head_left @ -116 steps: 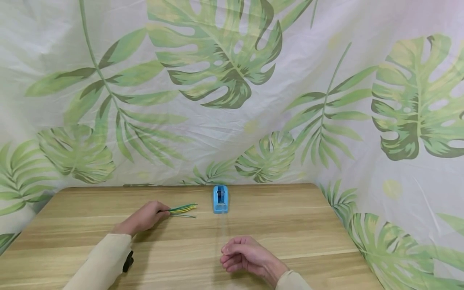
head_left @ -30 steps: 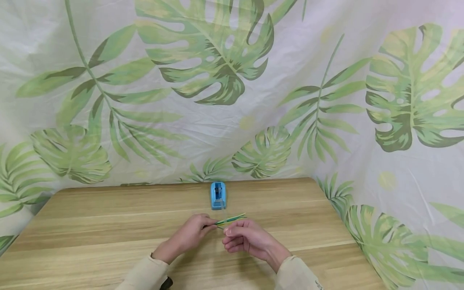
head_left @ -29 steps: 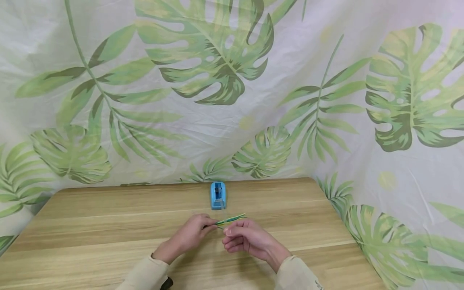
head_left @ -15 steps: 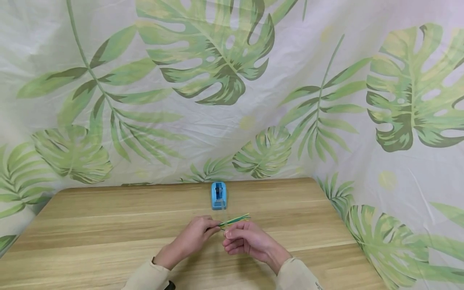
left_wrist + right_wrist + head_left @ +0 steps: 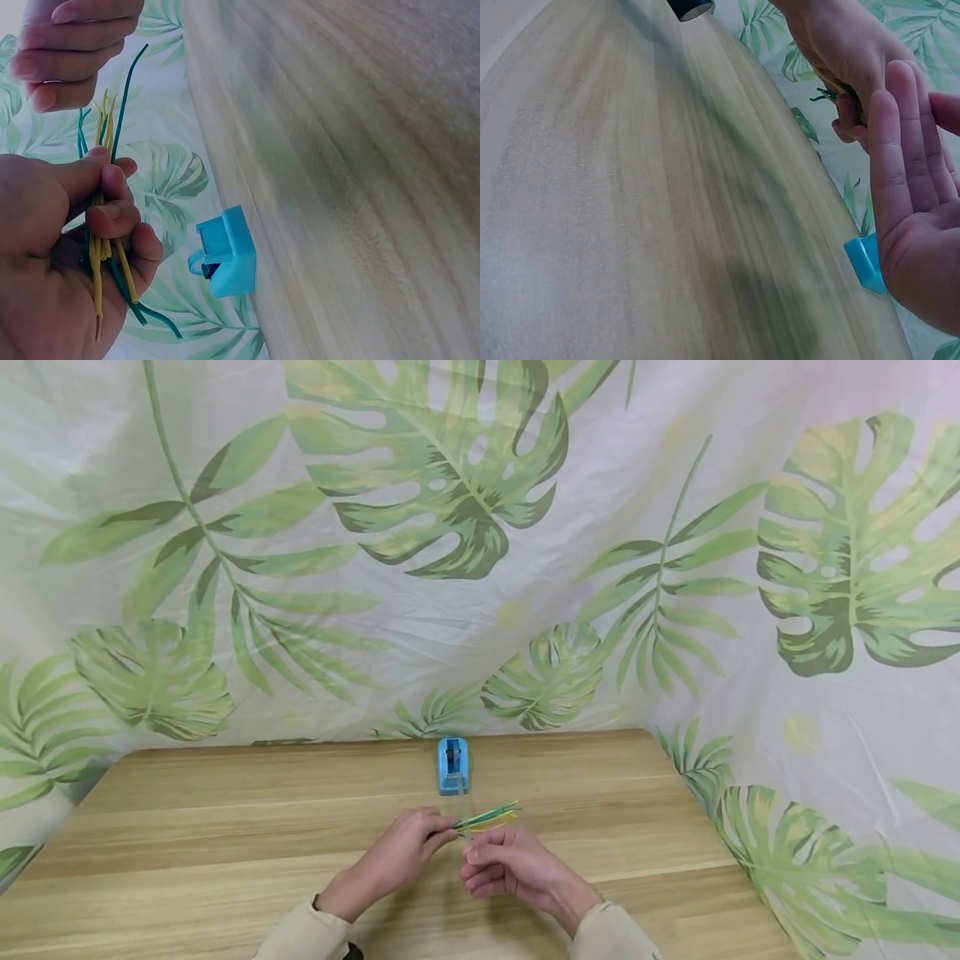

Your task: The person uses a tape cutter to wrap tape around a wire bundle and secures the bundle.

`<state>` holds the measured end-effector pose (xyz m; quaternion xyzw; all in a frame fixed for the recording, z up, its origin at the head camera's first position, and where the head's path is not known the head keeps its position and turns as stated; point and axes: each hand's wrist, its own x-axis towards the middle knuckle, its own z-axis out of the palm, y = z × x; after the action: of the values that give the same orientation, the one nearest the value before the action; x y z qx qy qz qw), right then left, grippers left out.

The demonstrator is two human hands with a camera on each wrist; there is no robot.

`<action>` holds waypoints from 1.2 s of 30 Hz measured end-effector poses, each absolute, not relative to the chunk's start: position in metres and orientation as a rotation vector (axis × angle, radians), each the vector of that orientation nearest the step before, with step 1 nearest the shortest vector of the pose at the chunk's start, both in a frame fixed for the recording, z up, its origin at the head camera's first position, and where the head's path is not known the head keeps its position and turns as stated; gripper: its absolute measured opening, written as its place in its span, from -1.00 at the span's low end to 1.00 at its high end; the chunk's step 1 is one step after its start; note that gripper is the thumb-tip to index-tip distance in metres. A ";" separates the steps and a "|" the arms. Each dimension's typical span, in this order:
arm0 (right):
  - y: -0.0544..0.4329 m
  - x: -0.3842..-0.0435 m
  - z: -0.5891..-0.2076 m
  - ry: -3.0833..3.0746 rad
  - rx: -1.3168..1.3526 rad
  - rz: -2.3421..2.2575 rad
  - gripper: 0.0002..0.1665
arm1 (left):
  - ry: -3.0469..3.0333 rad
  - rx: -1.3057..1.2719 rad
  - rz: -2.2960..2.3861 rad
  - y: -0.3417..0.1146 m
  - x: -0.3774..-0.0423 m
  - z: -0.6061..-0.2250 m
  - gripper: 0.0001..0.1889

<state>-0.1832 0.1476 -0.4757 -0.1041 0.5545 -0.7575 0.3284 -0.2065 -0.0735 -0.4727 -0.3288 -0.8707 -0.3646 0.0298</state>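
Note:
My left hand (image 5: 401,847) grips a bundle of thin green and yellow wires (image 5: 491,817), whose ends fan out to the right. In the left wrist view the fingers wrap round the wires (image 5: 97,281), and both ends of the bundle stick out of the grasp. A blue tape dispenser (image 5: 453,767) stands at the back of the table. From it a clear tape strip (image 5: 463,803) stretches toward me, crossing the wires in the head view. My right hand (image 5: 517,864) pinches the strip's end between thumb and forefinger, its other fingers loosely bent, close beside the wires.
The wooden table (image 5: 225,827) ends just behind the dispenser, where a leaf-printed curtain (image 5: 420,635) hangs. A black cylindrical object (image 5: 690,9) shows at the top of the right wrist view, near the left arm.
Since the oldest frame, my left hand has carried the wires right, to the tape in front of the dispenser. Lately my right hand has lowered slightly, still pinching the tape.

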 end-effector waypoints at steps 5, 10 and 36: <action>0.147 -0.182 -0.481 1.482 -0.277 -1.979 -0.92 | -2.698 -1.006 -1.124 -0.073 -0.206 -0.471 -0.82; 0.147 -0.180 -0.487 1.508 -0.268 -1.985 -0.87 | -2.698 -0.988 -1.156 -0.073 -0.205 -0.469 -0.83; 0.136 -0.178 -0.496 1.751 -0.247 -1.969 -0.57 | -2.704 -0.974 -1.210 -0.071 -0.205 -0.470 -0.81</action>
<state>-0.1782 0.1363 -0.4963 -0.0903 0.6414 -0.7214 0.2449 -0.2053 -0.0714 -0.4696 -0.3124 -0.8670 -0.3881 0.0116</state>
